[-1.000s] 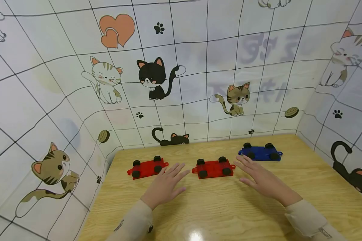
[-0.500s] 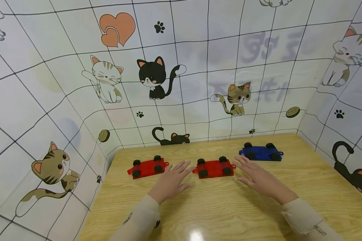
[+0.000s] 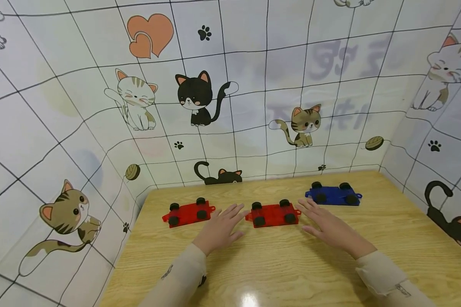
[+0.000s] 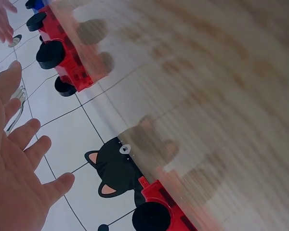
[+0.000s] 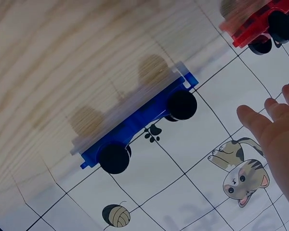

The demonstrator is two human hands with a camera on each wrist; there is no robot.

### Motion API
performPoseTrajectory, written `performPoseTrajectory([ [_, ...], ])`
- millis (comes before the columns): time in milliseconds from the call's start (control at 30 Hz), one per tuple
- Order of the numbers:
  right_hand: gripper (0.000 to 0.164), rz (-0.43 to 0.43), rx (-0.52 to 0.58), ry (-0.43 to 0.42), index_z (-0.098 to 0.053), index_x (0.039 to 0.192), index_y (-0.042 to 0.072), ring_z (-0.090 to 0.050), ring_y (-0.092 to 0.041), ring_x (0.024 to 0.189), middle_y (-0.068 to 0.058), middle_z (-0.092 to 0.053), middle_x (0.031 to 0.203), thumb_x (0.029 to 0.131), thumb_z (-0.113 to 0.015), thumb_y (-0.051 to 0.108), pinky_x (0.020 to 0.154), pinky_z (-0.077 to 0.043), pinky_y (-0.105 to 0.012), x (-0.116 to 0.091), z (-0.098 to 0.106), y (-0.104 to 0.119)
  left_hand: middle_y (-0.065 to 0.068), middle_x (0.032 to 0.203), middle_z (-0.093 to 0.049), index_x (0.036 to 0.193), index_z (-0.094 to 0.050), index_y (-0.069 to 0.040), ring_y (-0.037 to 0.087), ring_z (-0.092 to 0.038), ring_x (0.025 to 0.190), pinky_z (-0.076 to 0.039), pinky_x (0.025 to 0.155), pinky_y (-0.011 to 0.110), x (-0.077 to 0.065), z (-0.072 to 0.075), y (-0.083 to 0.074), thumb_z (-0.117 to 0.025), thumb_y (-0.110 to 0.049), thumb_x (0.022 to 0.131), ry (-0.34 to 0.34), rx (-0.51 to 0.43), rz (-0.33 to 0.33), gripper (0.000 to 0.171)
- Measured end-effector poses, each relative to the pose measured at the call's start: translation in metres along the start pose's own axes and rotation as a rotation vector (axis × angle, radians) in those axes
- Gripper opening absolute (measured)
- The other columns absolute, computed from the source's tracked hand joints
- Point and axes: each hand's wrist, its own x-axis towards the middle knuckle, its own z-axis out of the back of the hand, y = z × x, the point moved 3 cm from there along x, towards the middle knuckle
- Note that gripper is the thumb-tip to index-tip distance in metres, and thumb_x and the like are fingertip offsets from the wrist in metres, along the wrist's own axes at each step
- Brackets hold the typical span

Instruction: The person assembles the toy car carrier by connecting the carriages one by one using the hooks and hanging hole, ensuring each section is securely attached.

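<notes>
Two red toy car bases lie upside down on the wooden table, black wheels up: a left one [image 3: 190, 213] and a middle one [image 3: 273, 215]. A blue toy car base [image 3: 333, 195], wheels up too, is at the back right. Between the two red bases hovers my left hand [image 3: 220, 230], fingers spread, holding nothing. My right hand [image 3: 332, 228], also with straight fingers and nothing in it, is between the middle red base and the blue one. In the right wrist view the blue base [image 5: 135, 125] stands apart from that hand [image 5: 277, 130].
The wooden table [image 3: 269, 273] meets a cloth wall [image 3: 249, 128] with a black grid and printed cats behind it. More of this cloth rises on the left and right sides. The tabletop is glossy and reflects light near the front.
My left hand has shifted a little to the right and slightly forward. The right hand has barely moved, and the three toy car bases stay where they were.
</notes>
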Motion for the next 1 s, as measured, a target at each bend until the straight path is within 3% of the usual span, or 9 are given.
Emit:
performPoseTrajectory([
  [200,0.071,-0.034,0.016,0.026,-0.033,0.16,0.013,-0.02,-0.044,0.15,-0.015,-0.028,0.165,0.1,-0.065,0.035,0.111,-0.029,-0.066,0.005,-0.002,-0.001,0.0,0.166,-0.029,0.16,-0.033,-0.026,0.023,-0.026,0.152,-0.031,0.114,0.061,0.008,-0.004,0.002,-0.059,-0.045,0.102,0.006,-0.001,-0.006,0.067],
  [533,0.069,-0.027,0.038,0.045,-0.036,0.158,0.008,-0.024,-0.049,0.147,-0.018,-0.031,0.163,0.1,-0.066,0.029,0.108,-0.033,-0.067,0.015,-0.009,-0.002,0.0,0.164,-0.033,0.159,-0.037,-0.025,0.022,-0.031,0.15,-0.034,0.113,0.056,0.02,-0.006,0.0,-0.056,-0.047,0.103,0.017,0.033,0.011,0.063],
  [1000,0.073,-0.106,0.097,0.164,-0.027,0.16,0.005,-0.029,-0.051,0.145,-0.027,-0.024,0.162,0.101,-0.064,0.027,0.108,-0.034,-0.065,0.024,-0.011,-0.01,-0.001,0.164,-0.034,0.16,-0.035,-0.025,0.022,-0.032,0.15,-0.035,0.114,0.055,0.039,-0.01,-0.003,-0.057,-0.048,0.102,0.075,-0.016,0.058,0.066],
])
